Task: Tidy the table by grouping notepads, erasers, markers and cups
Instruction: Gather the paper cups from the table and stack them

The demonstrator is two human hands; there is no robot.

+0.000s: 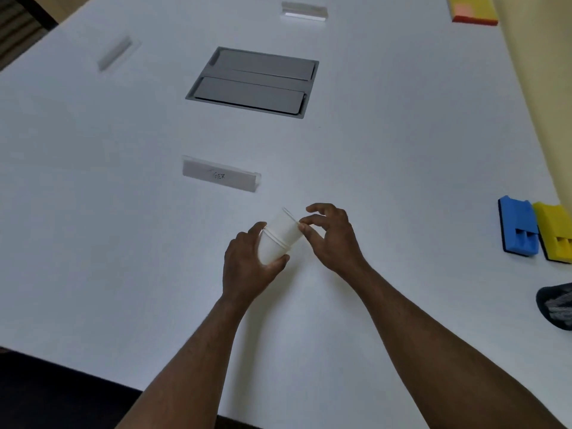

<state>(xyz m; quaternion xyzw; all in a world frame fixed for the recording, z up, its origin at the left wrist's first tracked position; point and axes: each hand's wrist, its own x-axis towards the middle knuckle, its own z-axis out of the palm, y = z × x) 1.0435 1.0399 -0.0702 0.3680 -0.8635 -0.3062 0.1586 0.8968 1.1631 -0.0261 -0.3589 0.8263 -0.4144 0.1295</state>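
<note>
White paper cups [280, 236], nested into a short stack, sit between your two hands just above the table [402, 150]. Your left hand [247, 267] wraps the lower cup, thumb and fingers clamped round its wall, which steadies the stack. Your right hand [331, 236] pinches the rim of the upper cup with thumb and forefinger closed on it, the other fingers spread and free; judging by that grip, you are seating one cup into the other. The stack is tilted: its long axis runs from your left palm up and away toward your right fingertips, open mouths pointing away from you and to the right.

Beyond your fingertips stands a clear name holder [220, 175], and further out a grey hatch [252, 82] set in the tabletop. Well off to the right of your right hand, a blue eraser [517, 226] and a yellow eraser [555, 232] lie touching side by side, already grouped. Notepads [473, 10] lie at the far right corner.
</note>
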